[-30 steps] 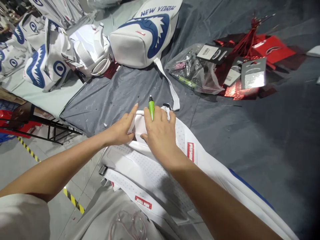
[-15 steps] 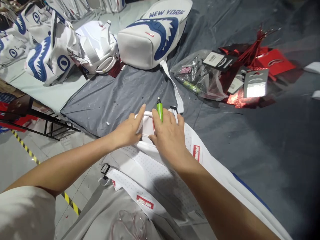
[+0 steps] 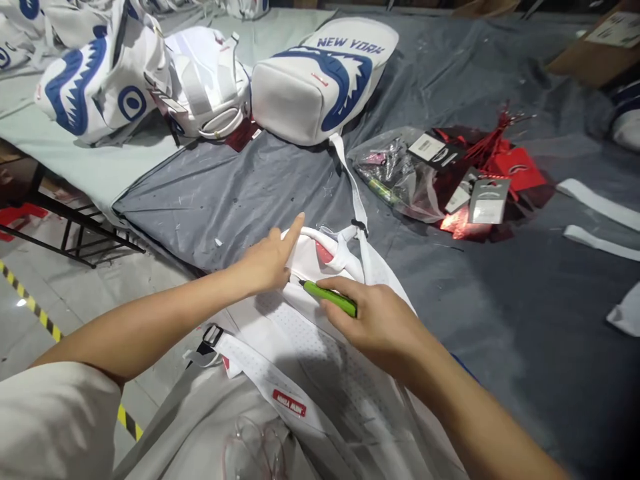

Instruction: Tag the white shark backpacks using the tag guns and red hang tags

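A white backpack (image 3: 305, 333) lies back side up before me, its dotted straps and a red "NEW YORK" label showing. Near its top, my left hand (image 3: 273, 260) grips the white fabric, with the index finger stretched out along the top handle. My right hand (image 3: 375, 317) is closed round a green pen-like tool (image 3: 333, 298). The tool's dark, narrow tip points left at the seam below the handle, close to my left fingertips. Whether the tip touches the fabric I cannot tell. Part of my left thumb is hidden.
White-and-blue backpacks (image 3: 287, 100) stand along the far side of the grey-covered table (image 3: 240, 180). To the right lie a clear plastic bag (image 3: 395, 177) and red and black tags (image 3: 515, 170). White straps (image 3: 600, 200) reach in from the right edge.
My right hand has drawn back from the top handle towards me. The green tool has turned from pointing away to pointing left. My left hand stays at the backpack's top.
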The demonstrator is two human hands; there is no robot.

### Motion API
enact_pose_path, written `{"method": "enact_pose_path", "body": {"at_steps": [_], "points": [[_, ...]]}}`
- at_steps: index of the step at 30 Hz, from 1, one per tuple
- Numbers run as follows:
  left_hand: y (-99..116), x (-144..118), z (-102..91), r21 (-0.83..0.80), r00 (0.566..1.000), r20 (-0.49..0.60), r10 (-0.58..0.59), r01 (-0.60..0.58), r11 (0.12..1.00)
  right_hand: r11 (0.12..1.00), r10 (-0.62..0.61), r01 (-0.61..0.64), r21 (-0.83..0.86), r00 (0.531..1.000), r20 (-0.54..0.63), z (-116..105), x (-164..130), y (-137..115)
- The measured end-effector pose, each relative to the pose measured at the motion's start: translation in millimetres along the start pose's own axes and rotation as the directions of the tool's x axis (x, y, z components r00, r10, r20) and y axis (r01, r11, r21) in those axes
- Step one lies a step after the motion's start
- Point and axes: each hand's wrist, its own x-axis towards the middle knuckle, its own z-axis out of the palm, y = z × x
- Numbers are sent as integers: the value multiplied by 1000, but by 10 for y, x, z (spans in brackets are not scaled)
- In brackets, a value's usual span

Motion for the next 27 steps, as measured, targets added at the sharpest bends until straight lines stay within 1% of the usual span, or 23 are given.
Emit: {"method": "enact_pose_path", "body": {"at_steps": [2, 4, 7, 9, 12, 15, 18, 22, 25, 27], "points": [[10, -9, -18, -3, 1000, 9, -4, 4, 1000, 995, 5, -1, -104, 999, 37, -1, 95, -93], [22, -15, -36, -8, 1000, 22, -21, 21, 1000, 985, 10, -4, -172, 999, 38, 51, 121, -165], [33, -13, -52, -17, 999, 42, -30, 31, 999, 978, 10, -14, -207, 1000, -16, 168, 82, -210], [31, -8, -56, -16, 999, 44, -22, 23, 1000, 976, 10, -16, -218, 1000, -26, 215, 54, -232], [19, -1, -53, -11, 999, 50, -21, 22, 1000, 964, 30, -29, -264, 1000, 1, 214, 41, -299], [-2, 4, -42, -15, 998, 55, -8, 9, 1000, 944, 73, -72, -321, 997, -10, 191, 39, -380], [-22, 8, -29, -20, 999, 42, 12, -11, 1000, 950, 67, -73, -305, 997, -28, 222, 28, -429], [-30, 12, -27, -22, 999, 44, 21, -20, 1000, 945, 85, -110, -308, 992, -94, 294, 3, -440], [-34, 14, -31, -27, 998, 63, 11, -9, 1000, 957, 60, -79, -278, 995, -78, 308, 0, -441], [-41, 14, -29, -31, 998, 60, 16, -14, 999, 956, 80, -98, -276, 994, -79, 307, 3, -442]]}}
